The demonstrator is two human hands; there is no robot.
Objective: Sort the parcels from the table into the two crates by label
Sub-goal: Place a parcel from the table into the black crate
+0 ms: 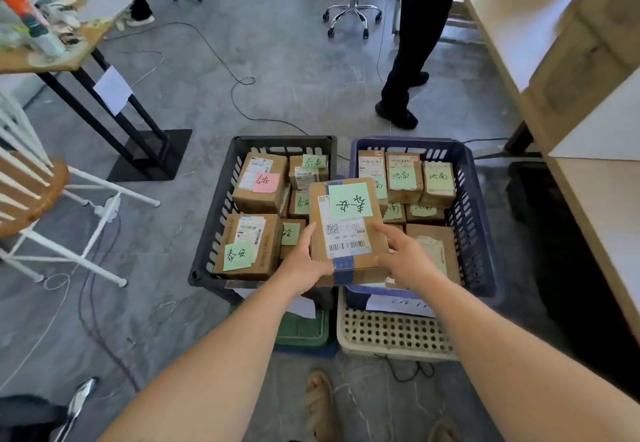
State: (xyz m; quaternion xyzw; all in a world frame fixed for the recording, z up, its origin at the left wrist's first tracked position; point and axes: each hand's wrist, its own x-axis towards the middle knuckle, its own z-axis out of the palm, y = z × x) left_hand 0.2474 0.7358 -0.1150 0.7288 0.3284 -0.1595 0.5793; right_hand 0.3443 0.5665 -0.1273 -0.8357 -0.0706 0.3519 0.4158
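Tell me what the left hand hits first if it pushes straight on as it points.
The left hand grips the held parcel. Beyond, probably the small green-labelled parcels in the black crate, unless it passes above them; depth is unclear.

a looping floor cable [246, 80], an office chair [353, 8], a wooden stool [31, 195] at left

Showing plain brown cardboard on the held parcel [363, 270], bearing a pale green note [349, 200] with black handwriting, a white label [346, 237] with black barcodes and a blue dotted tape strip [343, 265]. Pairing a black crate [284, 139] with a dark blue crate [474, 206] over a grey marbled floor [294, 70]. Setting one pink note [266, 182] against the green ones.
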